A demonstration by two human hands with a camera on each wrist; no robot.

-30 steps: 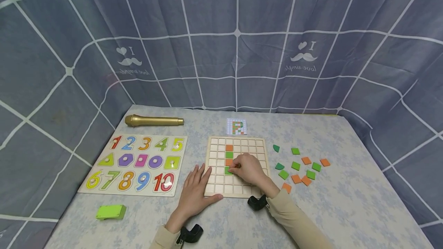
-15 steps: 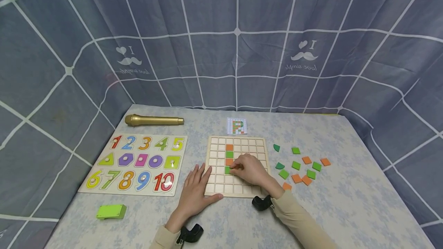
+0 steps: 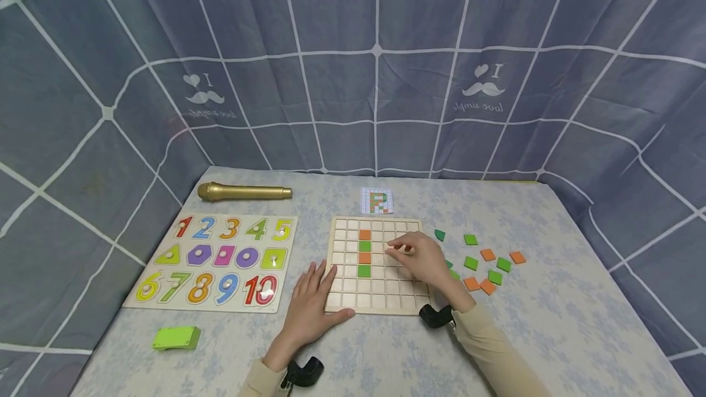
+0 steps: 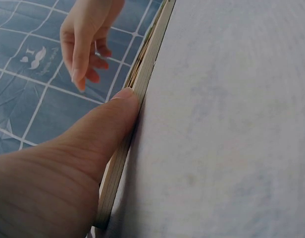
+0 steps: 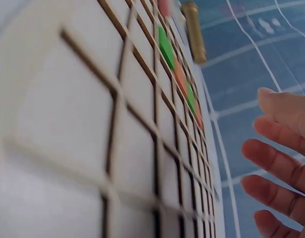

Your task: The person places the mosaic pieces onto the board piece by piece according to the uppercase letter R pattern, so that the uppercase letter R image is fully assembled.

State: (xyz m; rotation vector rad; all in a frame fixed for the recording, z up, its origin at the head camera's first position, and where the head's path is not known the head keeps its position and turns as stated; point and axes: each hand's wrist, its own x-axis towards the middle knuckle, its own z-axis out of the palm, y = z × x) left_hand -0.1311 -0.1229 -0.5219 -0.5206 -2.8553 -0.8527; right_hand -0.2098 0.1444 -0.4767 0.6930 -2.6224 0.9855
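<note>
A wooden grid board (image 3: pixel 344 300) lies on the table. In one of its columns sit orange and green square tiles, alternating, with a green tile (image 3: pixel 364 271) nearest me. My left hand (image 3: pixel 311 306) rests along the board's left front corner, fingers straight. In the left wrist view, its thumb (image 4: pixel 115 111) touches the board's edge. Over the board's right half hovers my right hand (image 3: pixel 421 259), its fingers loosely bent. The right wrist view shows those fingers (image 5: pixel 271 158) apart, with nothing between them. Behind the board lies a small card (image 3: pixel 377 201) with a coloured grid pattern.
Right of the board are scattered loose green tiles (image 3: pixel 471 263), orange tiles (image 3: pixel 517 257) and dark green rounded pieces (image 3: pixel 439 235). On the left are a number-and-shape puzzle (image 3: pixel 209 296), a gold microphone (image 3: pixel 245 192) and a lime green block (image 3: pixel 176 338). A grey-blue curtain (image 3: pixel 342 90) encloses the table.
My right hand has let go of the green tile, lifted and moved right, away from the tile column. That tile now shows in full. The left hand has stayed in place.
</note>
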